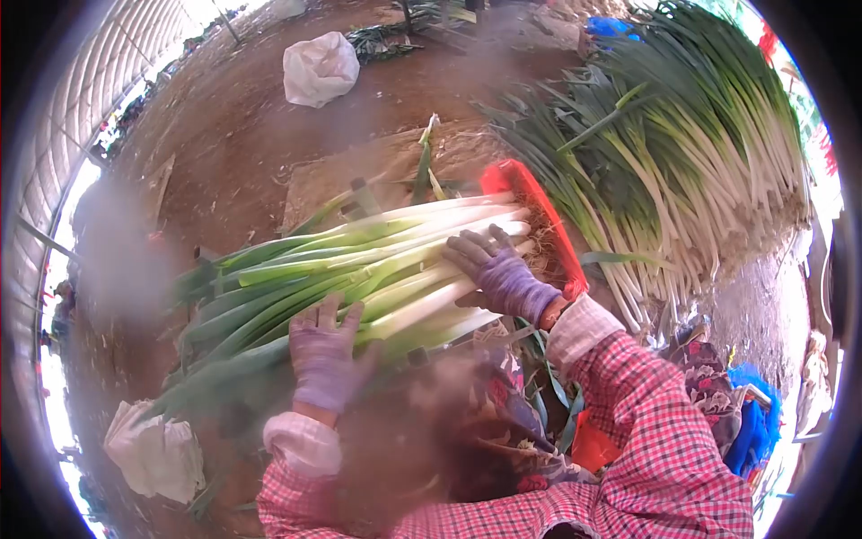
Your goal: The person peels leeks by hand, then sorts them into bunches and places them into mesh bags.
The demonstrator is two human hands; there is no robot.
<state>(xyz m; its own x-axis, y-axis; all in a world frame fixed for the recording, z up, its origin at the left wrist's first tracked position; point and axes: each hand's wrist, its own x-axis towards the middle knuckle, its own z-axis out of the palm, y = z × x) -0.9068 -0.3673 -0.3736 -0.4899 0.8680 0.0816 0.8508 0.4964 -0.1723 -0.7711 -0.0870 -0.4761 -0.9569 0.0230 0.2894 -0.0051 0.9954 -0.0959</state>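
A bundle of long green onions (359, 260) lies across the middle, its white root ends at the right against a red board (548, 220) and its green leaves spread to the left. My left hand (328, 355), in a purple glove, rests on the near side of the green stalks with its fingers apart. Over the white stems near the roots lies my right hand (503, 274), also gloved, fingers spread and palm down. Neither hand is closed round a stalk. The palms are hidden from view.
A large pile of green onions (673, 162) fills the upper right. One white sack (321, 69) sits on the brown ground at the top, and another white sack (154, 452) at the lower left. Blue cloth (752, 422) shows at the lower right.
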